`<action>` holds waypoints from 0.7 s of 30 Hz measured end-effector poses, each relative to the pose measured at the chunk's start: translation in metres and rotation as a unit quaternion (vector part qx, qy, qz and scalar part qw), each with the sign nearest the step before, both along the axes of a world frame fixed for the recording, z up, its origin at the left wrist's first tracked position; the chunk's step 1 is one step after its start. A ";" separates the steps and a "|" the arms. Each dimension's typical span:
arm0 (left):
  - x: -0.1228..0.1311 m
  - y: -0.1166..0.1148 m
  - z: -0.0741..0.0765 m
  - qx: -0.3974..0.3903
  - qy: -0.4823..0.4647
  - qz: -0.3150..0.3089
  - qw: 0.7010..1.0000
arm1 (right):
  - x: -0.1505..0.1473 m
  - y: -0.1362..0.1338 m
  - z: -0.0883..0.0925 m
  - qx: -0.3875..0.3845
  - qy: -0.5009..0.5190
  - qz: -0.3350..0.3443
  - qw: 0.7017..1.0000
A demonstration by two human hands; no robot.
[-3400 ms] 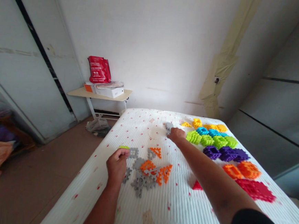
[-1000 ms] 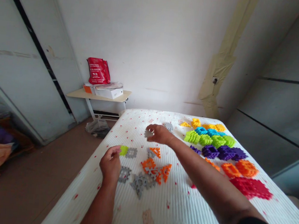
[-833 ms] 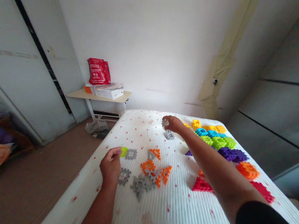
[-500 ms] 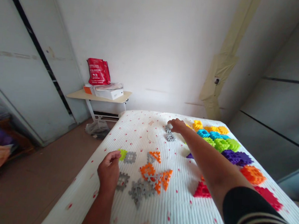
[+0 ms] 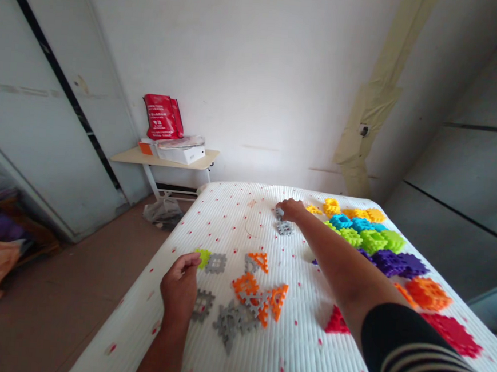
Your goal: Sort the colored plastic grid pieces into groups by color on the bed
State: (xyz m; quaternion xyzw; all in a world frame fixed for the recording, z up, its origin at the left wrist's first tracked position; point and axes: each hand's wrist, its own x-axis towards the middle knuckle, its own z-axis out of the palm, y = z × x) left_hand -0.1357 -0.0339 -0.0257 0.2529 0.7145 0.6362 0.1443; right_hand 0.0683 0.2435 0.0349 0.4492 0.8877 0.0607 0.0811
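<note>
My left hand point(image 5: 179, 286) rests on the white spotted bed cover point(image 5: 228, 219) and pinches a lime green toothed tile point(image 5: 203, 257) between thumb and fingers. Beside it lie loose grey tiles point(image 5: 229, 319) and orange tiles point(image 5: 247, 283). My right hand point(image 5: 292, 209) reaches to the far part of the bed, its fingertips closed on a small grey tile point(image 5: 279, 213). Another grey tile point(image 5: 284, 228) lies just in front of that one.
Along the bed's right side sit stacks sorted by colour: yellow point(image 5: 330, 205), cyan point(image 5: 341, 221), green point(image 5: 373, 240), purple point(image 5: 391, 261), orange point(image 5: 428, 292), red point(image 5: 452, 334). A red triangle point(image 5: 336, 322) lies by my right arm. A side table point(image 5: 164, 157) with a red bag point(image 5: 161, 116) stands beyond.
My right hand picked a grey tile from near the middle heap and carried it to the far end beside another grey tile. My left hand stayed on the lime green tile.
</note>
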 end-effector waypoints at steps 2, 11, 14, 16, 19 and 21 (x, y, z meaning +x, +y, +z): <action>-0.001 0.001 -0.001 -0.001 0.000 -0.001 1.000 | 0.000 -0.002 0.001 0.006 0.002 0.002 1.000; 0.002 0.001 0.003 0.004 0.003 0.002 1.000 | 0.012 -0.023 0.022 0.004 0.002 0.067 0.998; 0.003 0.000 0.001 0.007 0.002 -0.004 1.000 | 0.018 -0.032 0.023 -0.031 -0.024 0.076 0.996; 0.001 0.001 -0.003 0.007 0.003 -0.009 1.000 | 0.022 -0.036 0.020 -0.044 -0.034 0.078 0.995; -0.002 0.001 -0.008 0.000 0.011 -0.008 1.000 | 0.027 -0.041 0.013 -0.050 -0.038 0.082 0.995; -0.003 0.001 -0.010 -0.002 0.014 -0.007 1.000 | 0.028 -0.043 0.007 -0.049 -0.037 0.082 0.995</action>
